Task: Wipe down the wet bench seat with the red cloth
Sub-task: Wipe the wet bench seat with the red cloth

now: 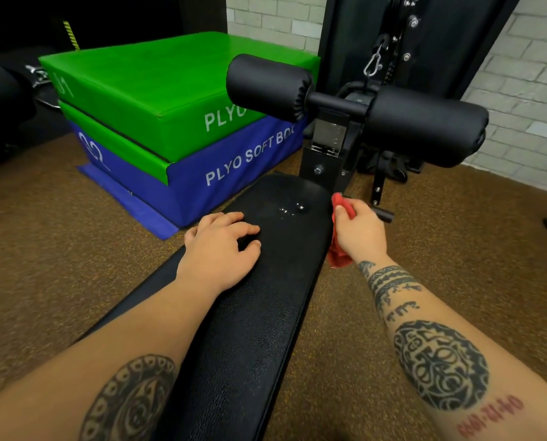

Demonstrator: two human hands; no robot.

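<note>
Red cloth (339, 256): crumpled, held in the right hand (359, 230), with curled fingers (362, 209) and thumb pinching it. One end pokes out past the fingers; the rest hangs below the wrist, just off the right edge of the black padded bench seat (249, 329). Cannot tell whether the cloth touches the seat edge. Left hand (221, 249): palm down on the seat, fingers (243, 229) slightly spread and a little bent, holding nothing. Cluster of water droplets (292, 209) on the seat, just ahead of the left fingers and just left of the right fingers. Beyond both sets of fingers: two black foam roller pads (269, 85) on a crossbar. Ahead-left of the left fingers: green plyo soft box (157, 90) stacked on a blue plyo soft box (221, 183), on brown speckled rubber floor (58, 249).
</note>
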